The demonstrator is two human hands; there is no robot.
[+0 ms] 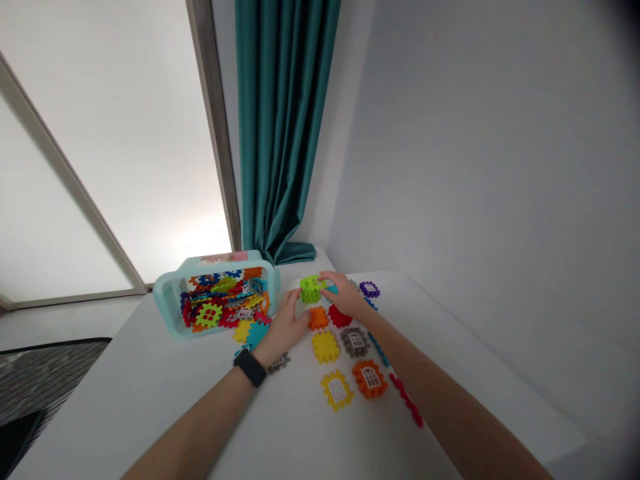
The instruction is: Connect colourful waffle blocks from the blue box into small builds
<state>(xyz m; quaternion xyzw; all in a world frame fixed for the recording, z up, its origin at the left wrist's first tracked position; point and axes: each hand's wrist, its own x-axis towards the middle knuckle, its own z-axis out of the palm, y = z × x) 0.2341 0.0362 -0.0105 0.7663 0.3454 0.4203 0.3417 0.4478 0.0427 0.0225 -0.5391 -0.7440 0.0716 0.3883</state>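
Note:
Bright green gear-edged blocks (311,289) sit stacked near the far side of the white table, between my two hands. My right hand (343,293) reaches over from the right, its fingers closed on the green stack. From the left, my left hand (289,325) touches the stack's left side with its fingertips, its thumb lower and apart near an orange block (319,318). A red block (340,316) lies just under my right hand. Nearer to me are a yellow block (325,347), a grey window block (355,341), an orange window stack (370,379) and a yellow window piece (337,390).
A light blue bin (173,312) full of colourful pieces stands left. Yellow (243,331) and blue pieces (256,334) lie beside it. Red pieces (407,401) line up by my right forearm. A purple piece (369,289) lies behind, near the wall. A teal curtain (280,133) hangs beyond.

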